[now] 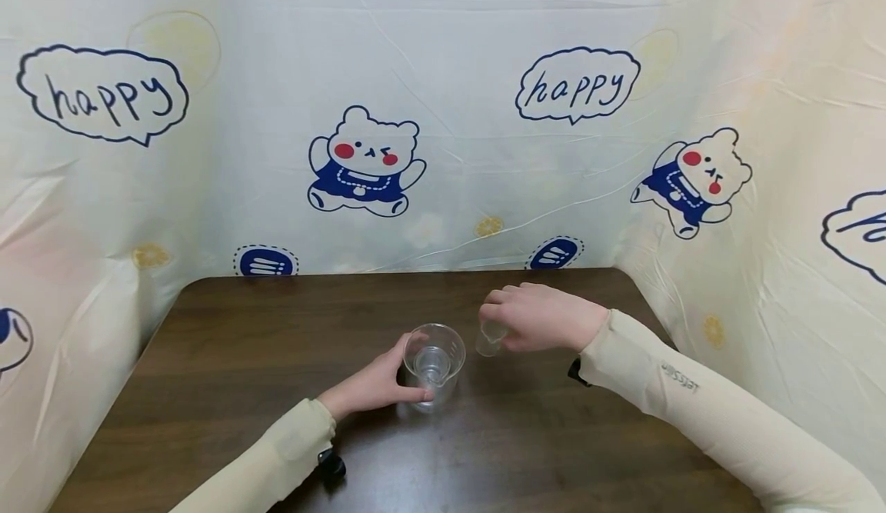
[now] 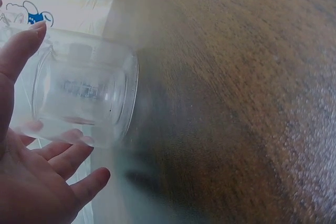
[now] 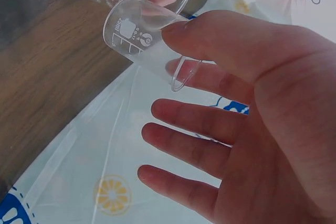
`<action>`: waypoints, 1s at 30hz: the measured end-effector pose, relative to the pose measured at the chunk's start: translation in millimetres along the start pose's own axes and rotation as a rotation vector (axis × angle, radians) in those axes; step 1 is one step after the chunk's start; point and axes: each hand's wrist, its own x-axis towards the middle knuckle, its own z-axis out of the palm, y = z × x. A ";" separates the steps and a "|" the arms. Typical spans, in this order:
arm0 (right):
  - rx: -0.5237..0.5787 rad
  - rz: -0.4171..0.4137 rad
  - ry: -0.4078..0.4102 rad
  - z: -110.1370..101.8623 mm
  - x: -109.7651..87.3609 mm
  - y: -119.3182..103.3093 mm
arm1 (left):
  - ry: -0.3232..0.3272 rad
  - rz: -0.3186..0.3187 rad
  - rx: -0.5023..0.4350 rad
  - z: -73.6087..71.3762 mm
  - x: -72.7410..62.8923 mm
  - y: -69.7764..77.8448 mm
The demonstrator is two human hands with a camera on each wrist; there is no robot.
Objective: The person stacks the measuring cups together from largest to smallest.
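Observation:
A large clear glass beaker is at the middle of the table, with a smaller beaker nested inside it. My left hand holds the large beaker from the left, thumb on the near side and fingers behind. To its right, my right hand pinches a small 25 ml beaker near the rim between thumb and index finger. The other three fingers are spread out straight. In the head view this small beaker hangs just right of the large one, partly hidden by the hand.
The dark wooden table carries both beakers. A pale printed curtain with cartoon bears closes off the back and both sides. A black wrist strap part sits below the left sleeve.

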 end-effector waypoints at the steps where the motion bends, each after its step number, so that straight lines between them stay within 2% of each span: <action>1: -0.002 -0.005 -0.002 -0.8 1.4 -1.0 | -0.001 -0.003 -0.002 -0.1 0.2 0.0; 15: 0.004 -0.027 -0.020 -4.7 20.1 -10.5 | -0.005 -0.011 -0.012 0.3 1.6 -3.3; 30: 0.004 -0.075 -0.031 2.2 44.9 -18.3 | -0.021 -0.031 -0.016 -0.9 0.1 0.8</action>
